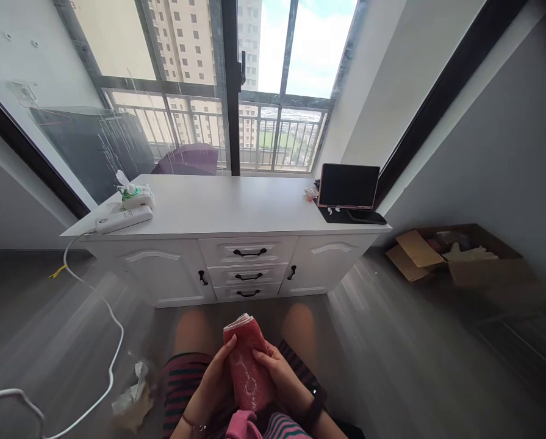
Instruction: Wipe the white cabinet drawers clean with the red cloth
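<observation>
A red cloth with a white pattern (249,372), folded into a narrow bundle with pale edges at its top, is held upright over my lap. My left hand (218,369) grips its left edge, thumb on the front. On the opposite side my right hand (275,369) closes around the cloth, its thumb pressed on the front face. The fingers behind the cloth are hidden. Below it lies a pink strip of fabric (244,425), close to my striped clothing (185,381).
Ahead stands a white cabinet (227,207) bearing a tablet (348,186), a power strip (124,219) and a tissue pack (138,196). A white cable (112,317) trails over the floor at left, near a plastic bag (133,399). An open cardboard box (483,271) sits at right.
</observation>
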Motion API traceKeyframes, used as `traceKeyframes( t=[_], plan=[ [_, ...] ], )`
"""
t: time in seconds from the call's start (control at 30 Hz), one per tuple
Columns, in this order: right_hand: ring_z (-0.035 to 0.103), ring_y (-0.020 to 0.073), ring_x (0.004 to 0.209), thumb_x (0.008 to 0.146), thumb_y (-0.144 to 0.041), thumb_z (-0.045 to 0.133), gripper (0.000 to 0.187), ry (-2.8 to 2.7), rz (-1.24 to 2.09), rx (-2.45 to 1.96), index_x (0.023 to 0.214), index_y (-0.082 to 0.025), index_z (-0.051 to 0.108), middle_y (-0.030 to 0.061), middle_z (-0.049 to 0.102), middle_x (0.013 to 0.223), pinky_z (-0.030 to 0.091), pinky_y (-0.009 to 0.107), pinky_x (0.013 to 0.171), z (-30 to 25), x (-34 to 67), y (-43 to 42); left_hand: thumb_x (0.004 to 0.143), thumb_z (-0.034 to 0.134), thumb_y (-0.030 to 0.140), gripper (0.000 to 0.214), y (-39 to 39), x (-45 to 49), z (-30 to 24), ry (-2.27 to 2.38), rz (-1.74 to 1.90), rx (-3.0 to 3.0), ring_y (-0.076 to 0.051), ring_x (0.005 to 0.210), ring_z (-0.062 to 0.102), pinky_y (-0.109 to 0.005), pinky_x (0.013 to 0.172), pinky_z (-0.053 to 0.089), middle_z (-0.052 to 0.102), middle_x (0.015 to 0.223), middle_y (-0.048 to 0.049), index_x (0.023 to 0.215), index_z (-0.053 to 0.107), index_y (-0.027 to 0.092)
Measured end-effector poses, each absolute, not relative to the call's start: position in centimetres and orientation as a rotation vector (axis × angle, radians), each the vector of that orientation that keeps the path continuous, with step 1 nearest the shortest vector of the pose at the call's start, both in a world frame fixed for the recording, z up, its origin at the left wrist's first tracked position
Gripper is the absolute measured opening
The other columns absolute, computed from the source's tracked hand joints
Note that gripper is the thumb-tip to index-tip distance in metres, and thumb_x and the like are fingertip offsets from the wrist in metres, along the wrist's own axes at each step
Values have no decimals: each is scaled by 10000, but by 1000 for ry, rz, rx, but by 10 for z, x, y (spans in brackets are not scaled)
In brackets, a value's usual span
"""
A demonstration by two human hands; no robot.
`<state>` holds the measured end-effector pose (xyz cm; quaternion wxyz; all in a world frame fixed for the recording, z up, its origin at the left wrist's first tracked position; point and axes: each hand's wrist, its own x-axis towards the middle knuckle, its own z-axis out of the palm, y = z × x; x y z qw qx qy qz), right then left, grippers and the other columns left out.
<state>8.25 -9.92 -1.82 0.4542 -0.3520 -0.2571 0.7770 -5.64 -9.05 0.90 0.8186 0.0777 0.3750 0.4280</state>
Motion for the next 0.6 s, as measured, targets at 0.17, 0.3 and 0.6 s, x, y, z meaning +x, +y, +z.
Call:
traceKeyframes(
  t=[0.17,0.3,0.6],
  plan=[
    [663,234,914,686,-384,772,446,-708,1944,-927,1059,-155,685,75,718,959,464,367,873,-22,84,-94,612,831,263,378,-84,-59,0,997,1146,151,-263,933,701,-363,908,516,749,984,-55,959,701,193],
    [625,256,1064,570,-255,853,617,-794,1973,-855,1145,-180,643,78,693,1103,446,359,926,-17,83,-93,564,849,238,406,-75,-63,-7,1128,1267,208,-241,898,700,-346,876,524,750,953,-31,940,699,208],
    [663,199,905,569,-144,789,528,-537,1970,-778,1084,-140,670,83,717,1052,474,288,802,-19,80,-95,542,859,342,487,-46,-62,-11,1195,1245,450,-233,850,675,-328,779,519,731,936,-75,949,661,161]
  ],
)
